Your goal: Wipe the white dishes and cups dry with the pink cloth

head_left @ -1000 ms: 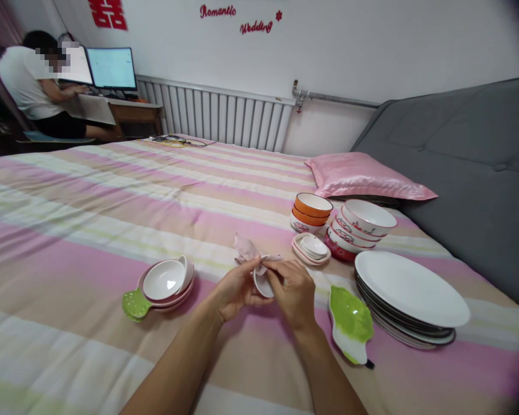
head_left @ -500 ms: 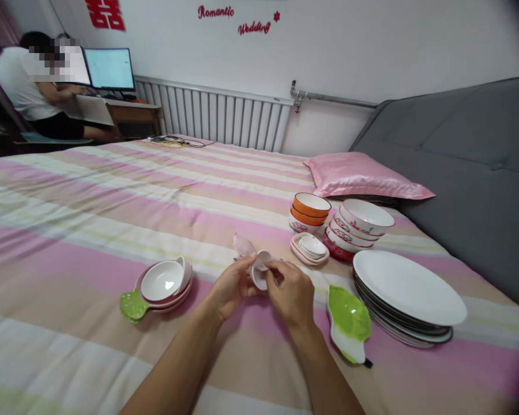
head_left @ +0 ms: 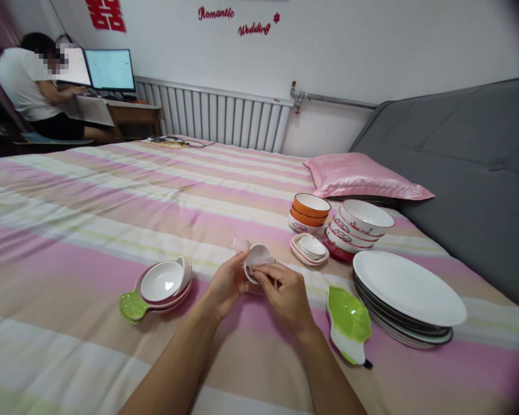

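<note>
Above the bed, my left hand [head_left: 228, 288] is closed round a small white bowl [head_left: 259, 251], its thumb on the rim and the bowl's mouth tilted toward me. The fingers of my right hand [head_left: 289, 295] are pinched together inside the bowl, against a thin pale pink cloth [head_left: 241, 242]. One end of that cloth sticks out behind my left hand; much of it is hidden. To the left lie stacked pink dishes with a green leaf-shaped handle [head_left: 133, 305], holding a white bowl [head_left: 162, 280] and a smaller one on its side. A green leaf-shaped dish [head_left: 350, 317] lies right of my right hand.
On the right stand a stack of plates [head_left: 409, 285], red-and-white bowls [head_left: 365, 219], orange bowls [head_left: 310, 213] and small dishes [head_left: 311, 248]. A pink pillow [head_left: 367, 176] lies by the grey headboard [head_left: 467, 138]. Cables [head_left: 173, 142] lie at the far edge. A person [head_left: 23, 86] sits at a desk.
Both hands have shifted slightly left with the small bowl, which has turned a little. My right fingers have moved lower inside it, and more pale cloth shows over its rim.
</note>
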`<state>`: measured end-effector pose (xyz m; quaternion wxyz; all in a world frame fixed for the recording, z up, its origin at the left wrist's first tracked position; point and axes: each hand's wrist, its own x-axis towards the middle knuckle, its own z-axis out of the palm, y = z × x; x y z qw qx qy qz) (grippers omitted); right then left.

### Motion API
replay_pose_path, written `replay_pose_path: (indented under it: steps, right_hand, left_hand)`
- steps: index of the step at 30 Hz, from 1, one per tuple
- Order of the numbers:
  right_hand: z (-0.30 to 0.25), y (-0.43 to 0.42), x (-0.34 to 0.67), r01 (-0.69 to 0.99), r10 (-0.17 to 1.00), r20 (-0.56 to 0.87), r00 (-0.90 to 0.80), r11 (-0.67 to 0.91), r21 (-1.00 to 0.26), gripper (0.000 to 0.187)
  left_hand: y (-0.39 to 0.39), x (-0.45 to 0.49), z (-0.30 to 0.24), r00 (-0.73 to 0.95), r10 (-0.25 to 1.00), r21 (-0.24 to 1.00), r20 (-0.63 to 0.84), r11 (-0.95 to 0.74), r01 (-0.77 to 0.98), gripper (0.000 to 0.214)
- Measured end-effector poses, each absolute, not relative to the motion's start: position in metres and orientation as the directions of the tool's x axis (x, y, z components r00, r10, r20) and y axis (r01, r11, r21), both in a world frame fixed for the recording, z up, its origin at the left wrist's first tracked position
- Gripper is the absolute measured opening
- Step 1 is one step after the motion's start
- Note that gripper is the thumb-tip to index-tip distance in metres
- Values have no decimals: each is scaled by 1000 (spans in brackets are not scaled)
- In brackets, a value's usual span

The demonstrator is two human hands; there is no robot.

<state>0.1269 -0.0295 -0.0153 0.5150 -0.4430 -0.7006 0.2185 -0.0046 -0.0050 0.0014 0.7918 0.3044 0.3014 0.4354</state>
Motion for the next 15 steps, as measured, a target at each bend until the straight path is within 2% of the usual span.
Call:
replay_pose_path:
  steps: [7, 15]
  right_hand:
    - [-20, -28, 128, 413, 815, 579, -6, 529, -741, 13]
    - [-25, -27, 128, 547, 743, 653, 146, 489, -679, 14]
  left_hand:
    - [-8, 2, -2, 430, 869, 741, -245, 454, -495, 23]
    - [-13, 5, -2, 435, 860, 789, -267, 455, -414, 25]
